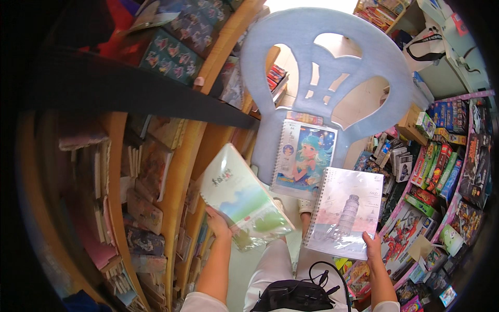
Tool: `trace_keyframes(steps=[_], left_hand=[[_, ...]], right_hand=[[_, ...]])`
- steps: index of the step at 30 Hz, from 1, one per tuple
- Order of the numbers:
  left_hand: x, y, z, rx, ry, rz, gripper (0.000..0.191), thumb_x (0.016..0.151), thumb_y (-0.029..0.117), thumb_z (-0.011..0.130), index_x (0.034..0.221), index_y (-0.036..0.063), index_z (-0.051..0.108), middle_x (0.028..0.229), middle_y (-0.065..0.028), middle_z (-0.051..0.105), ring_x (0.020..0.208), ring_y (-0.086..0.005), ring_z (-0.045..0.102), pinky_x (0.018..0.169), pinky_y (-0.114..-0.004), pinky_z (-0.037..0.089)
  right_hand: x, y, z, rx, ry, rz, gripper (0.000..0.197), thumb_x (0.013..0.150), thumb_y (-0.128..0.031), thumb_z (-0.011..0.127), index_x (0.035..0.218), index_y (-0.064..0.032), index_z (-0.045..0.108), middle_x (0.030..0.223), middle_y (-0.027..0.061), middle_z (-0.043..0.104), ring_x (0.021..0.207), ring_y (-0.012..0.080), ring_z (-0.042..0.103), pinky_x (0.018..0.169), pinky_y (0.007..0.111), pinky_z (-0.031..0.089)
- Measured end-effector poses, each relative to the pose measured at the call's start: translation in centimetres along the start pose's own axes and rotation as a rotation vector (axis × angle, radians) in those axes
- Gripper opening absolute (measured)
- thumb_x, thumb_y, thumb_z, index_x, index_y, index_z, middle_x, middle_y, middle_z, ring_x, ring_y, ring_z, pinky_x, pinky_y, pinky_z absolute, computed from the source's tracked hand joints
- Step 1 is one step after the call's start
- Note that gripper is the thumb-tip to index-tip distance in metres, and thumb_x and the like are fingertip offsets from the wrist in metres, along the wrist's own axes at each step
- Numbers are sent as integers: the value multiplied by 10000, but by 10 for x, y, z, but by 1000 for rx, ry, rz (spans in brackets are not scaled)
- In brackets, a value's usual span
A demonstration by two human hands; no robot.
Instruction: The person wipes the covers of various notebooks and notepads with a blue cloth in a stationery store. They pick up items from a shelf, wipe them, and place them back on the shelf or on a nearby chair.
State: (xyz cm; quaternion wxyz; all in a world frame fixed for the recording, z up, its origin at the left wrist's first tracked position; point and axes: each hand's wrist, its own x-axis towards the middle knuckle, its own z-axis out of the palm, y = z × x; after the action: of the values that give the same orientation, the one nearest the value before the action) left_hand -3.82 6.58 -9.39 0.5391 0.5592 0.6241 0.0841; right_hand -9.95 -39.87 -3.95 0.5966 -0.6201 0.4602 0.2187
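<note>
In my left hand (219, 224) is a plastic-wrapped notebook (243, 201), tilted, its pale cover painted with a blue and green landscape. My right hand (373, 246) grips the lower right edge of a spiral-bound notebook (346, 210) that shows a leaning tower on a pinkish cover. Beyond both lies another spiral notebook (306, 158) with an illustrated blue-haired figure, on the seat of a blue-grey plastic chair (265, 156). The tower notebook overlaps its lower right corner from my viewpoint. Behind its top edge a small packaged item (306, 117) rests on the chair.
Wooden shelves (183, 156) packed with books and notebooks stand close on my left. To my right, shelves hold boxed toys (436, 163), several packets and a green cup (452, 238). A black pouch with cables (298, 294) sits at my waist.
</note>
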Motion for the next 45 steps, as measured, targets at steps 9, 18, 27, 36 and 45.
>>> trace_keyframes(steps=[9,18,27,36,45], left_hand=[[51,63,-28,1013,73,-5,662,856,511,397,1126,-85,498,1109,-206,548,1005,-283,540,823,-336,443],[105,91,14,1202,94,161,632,837,460,453,1137,-95,472,1128,-216,525,987,-314,531,816,-370,431],[103,93,8,987,158,182,589,833,386,502,1152,-105,436,1159,-215,494,961,-343,518,809,-405,416],[-53,36,10,195,-364,313,117,836,159,490,887,69,435,881,-17,452,631,-96,421,525,-314,390],[-199,136,8,-268,-1355,2,513,834,217,594,1248,12,370,1187,-133,498,1067,-208,510,932,-349,420]], right_hand=[[9,16,-15,59,-24,-38,345,786,-185,638,1060,1,543,957,59,606,823,142,568,763,272,437],[-1,18,-28,1,-10,-44,336,782,-190,640,1040,6,551,921,57,610,780,134,569,733,260,447],[-6,11,-21,94,-56,-8,354,778,-166,642,1076,-4,538,973,58,604,843,145,563,782,275,428],[-10,-37,6,81,-142,-148,373,772,-167,634,1090,-5,527,984,61,592,827,157,563,763,289,442],[-85,-167,66,206,-638,-591,324,746,-47,593,1058,17,536,961,69,604,817,150,578,743,294,459]])
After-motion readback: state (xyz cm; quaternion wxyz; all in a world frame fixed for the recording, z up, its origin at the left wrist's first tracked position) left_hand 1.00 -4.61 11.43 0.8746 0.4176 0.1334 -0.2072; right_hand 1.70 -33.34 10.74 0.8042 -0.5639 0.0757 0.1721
